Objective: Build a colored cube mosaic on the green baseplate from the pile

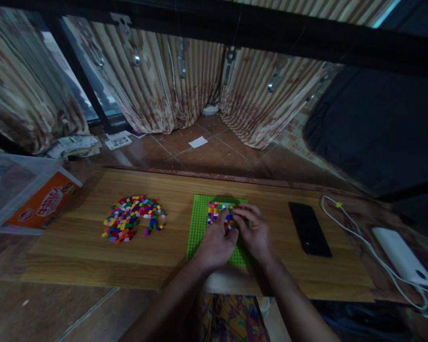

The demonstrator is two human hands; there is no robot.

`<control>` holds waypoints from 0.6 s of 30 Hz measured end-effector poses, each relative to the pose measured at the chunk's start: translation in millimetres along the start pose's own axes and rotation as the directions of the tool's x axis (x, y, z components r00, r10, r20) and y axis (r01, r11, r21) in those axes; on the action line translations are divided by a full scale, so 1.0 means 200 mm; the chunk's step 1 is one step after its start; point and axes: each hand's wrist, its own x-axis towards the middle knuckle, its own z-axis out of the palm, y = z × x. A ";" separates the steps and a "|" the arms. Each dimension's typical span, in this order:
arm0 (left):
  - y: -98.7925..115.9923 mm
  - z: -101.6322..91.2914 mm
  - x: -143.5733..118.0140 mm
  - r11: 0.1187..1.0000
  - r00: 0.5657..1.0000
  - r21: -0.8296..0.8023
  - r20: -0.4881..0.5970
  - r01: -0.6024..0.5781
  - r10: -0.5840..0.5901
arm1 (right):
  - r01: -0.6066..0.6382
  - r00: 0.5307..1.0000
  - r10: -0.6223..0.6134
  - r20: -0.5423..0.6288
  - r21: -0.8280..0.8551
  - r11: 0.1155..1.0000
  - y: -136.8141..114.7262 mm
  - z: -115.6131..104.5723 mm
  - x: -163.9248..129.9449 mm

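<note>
A green studded baseplate lies on the wooden board in front of me. Small toy bricks in many colours form a tight block on its upper part. My left hand rests over the near left of that block, its fingers bent together and thumb toward the right. From the right, my right hand meets it, with fingertips pinched at the block's right side. Whatever small piece is between the fingertips is hidden. To the left, a loose pile of small coloured bricks spreads on the board.
A black phone lies right of the baseplate. Beyond it are a white power bank and a white cable. A clear plastic box with an orange label stands at the left end of the wooden board.
</note>
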 end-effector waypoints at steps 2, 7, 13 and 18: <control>0.00 0.00 0.00 1.000 1.000 0.002 0.013 -0.001 0.001 | 0.052 0.998 -0.050 0.029 -0.085 0.995 0.00 -0.01 0.00; 0.02 -0.01 0.01 1.000 0.999 0.003 0.036 -0.025 0.025 | 0.165 0.984 -0.140 0.112 -0.257 0.952 0.00 -0.02 0.06; 0.02 -0.02 0.02 0.998 0.998 -0.056 0.049 -0.025 0.028 | 0.246 0.964 -0.195 0.180 -0.327 0.912 0.00 -0.03 0.10; 0.01 -0.02 0.03 0.989 0.998 -0.147 0.056 0.008 0.000 | 0.239 0.965 -0.192 0.177 -0.300 0.924 0.01 -0.03 0.09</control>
